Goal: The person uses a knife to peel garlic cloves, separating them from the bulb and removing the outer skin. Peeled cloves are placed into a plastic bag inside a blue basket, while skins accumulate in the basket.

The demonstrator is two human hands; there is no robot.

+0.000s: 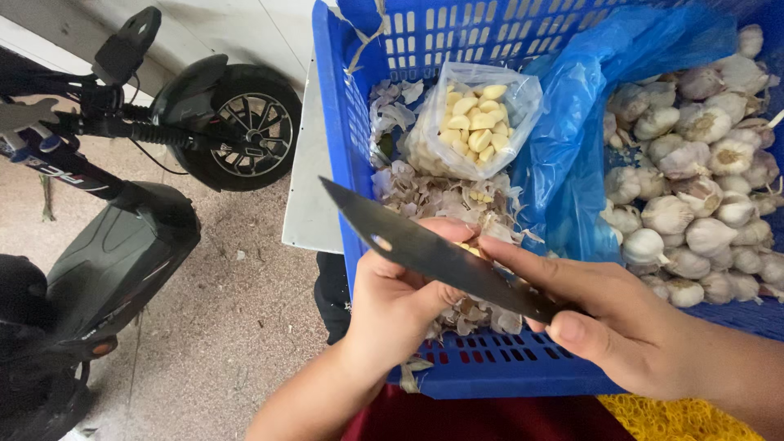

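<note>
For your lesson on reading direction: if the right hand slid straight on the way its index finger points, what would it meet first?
Probably the left hand, which lies directly ahead under the dark knife blade; depth is uncertain.

Dark knife blade [433,255] slanted across garlic clove [467,248]

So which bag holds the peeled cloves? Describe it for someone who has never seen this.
Start at the big blue plastic crate. Inside its left half, above the papery skins, sits a small clear plastic bag of pale yellow peeled cloves. Unlike the larger blue plastic bag beside it, it is see-through.
</note>
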